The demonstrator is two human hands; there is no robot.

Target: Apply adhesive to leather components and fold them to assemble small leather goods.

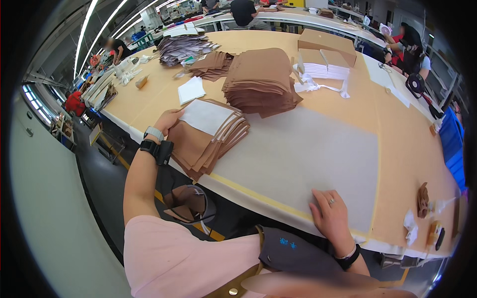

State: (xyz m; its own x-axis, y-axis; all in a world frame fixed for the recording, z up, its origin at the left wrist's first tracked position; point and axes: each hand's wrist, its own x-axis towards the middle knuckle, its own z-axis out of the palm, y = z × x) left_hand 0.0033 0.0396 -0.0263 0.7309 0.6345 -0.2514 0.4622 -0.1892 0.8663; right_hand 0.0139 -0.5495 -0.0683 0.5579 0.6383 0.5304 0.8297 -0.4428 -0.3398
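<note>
My left hand (169,121) touches the upper left edge of a fanned stack of brown fabric-like pieces (190,143) at the table's front edge. A white sheet (207,114) lies on top, its left corner by my fingertips. More white layers show between the brown ones along the right side. Whether my fingers grip the edge or just rest on it is unclear. My right hand (329,210) holds nothing and rests, fingers slightly apart, on a pale grey sheet (309,156) bordered by yellow tape. Behind the fanned stack stands a taller pile of brown pieces (261,76).
White squares (191,90), a smaller brown stack (211,65) and a grey-purple pile (184,48) lie farther back. A cardboard box (328,44) stands behind white-edged bundles (324,69). A bin (208,205) holds brown scraps below the edge. Other people work at the surrounding tables.
</note>
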